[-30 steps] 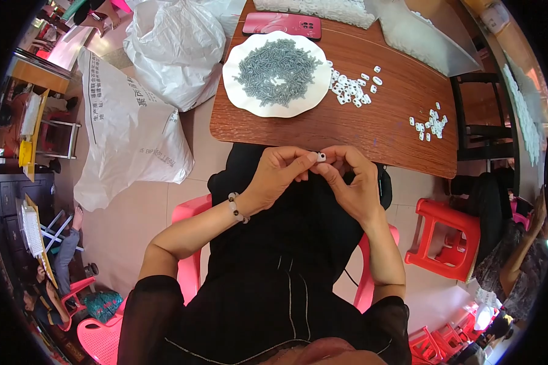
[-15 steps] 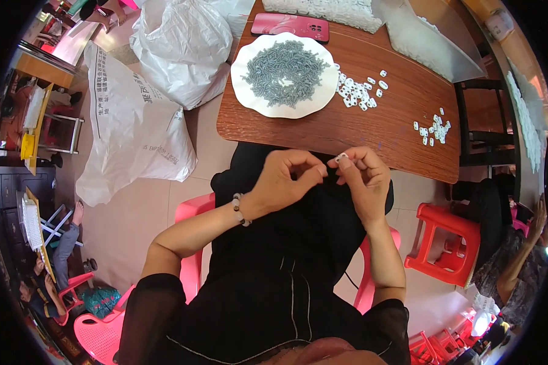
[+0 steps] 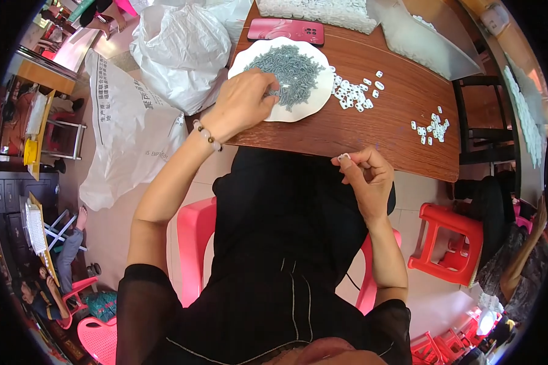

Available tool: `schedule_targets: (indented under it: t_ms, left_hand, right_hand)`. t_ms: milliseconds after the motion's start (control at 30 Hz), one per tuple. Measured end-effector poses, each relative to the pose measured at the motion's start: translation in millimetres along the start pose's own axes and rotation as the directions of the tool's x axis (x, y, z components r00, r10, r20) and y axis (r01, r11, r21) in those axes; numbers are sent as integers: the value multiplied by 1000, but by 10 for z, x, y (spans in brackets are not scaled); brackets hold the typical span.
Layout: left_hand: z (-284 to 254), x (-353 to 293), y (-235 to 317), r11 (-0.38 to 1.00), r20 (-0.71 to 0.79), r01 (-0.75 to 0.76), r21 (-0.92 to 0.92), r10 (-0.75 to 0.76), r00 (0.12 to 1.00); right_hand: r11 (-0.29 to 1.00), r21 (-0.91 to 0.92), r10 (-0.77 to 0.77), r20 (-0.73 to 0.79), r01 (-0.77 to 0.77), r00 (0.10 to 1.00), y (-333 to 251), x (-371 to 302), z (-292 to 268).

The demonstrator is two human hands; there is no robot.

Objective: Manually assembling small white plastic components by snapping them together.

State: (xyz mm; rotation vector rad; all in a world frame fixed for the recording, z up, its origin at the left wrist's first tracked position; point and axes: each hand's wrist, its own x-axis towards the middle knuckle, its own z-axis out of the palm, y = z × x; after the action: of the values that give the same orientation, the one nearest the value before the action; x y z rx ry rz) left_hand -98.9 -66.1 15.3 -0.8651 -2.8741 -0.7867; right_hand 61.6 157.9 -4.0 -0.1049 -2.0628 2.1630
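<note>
Two loose clusters of small white plastic pieces (image 3: 354,94) lie on the brown wooden table (image 3: 383,131), while many grey screws (image 3: 289,64) remain heaped on the white plate (image 3: 243,58); left hand (image 3: 240,100) pinches among them, right hand (image 3: 366,176) grips one white piece (image 3: 343,157).

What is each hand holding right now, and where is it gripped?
The right hand pinches a small white piece at its fingertips. The left hand reaches into the grey screws; any grip is hidden.

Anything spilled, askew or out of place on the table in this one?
Nothing stands out. The grey parts sit heaped on the white plate, the white pieces lie in two loose clusters on the table, and the phone lies flat.
</note>
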Motion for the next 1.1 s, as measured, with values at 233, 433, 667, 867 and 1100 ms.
schedule_targets:
  t_ms: [233,433,667,867,1100]
  left_hand:
    - [13,170,-13,996,-21,8,-84,-10,1000]
    - [96,189,-110,910,-78,68,-408,-109,991]
    - [107,185,-178,814,-52,63,-577,-113,992]
    - [17,66,72,513,132,139,-847,-51,990]
    - [165,-185,489,248,330,289,-925,144,933]
  right_hand:
    - [1000,-25,4,6,-4,1000,56,15,-45]
    - [999,14,39,19,-39,999,49,52,-52]
    - [997,22,80,17,-81,997,29,78,-43]
    - [994,-1,109,29,-109,994,90,79,-100]
    - [999,6,40,-20,-40,999,72,66,-37]
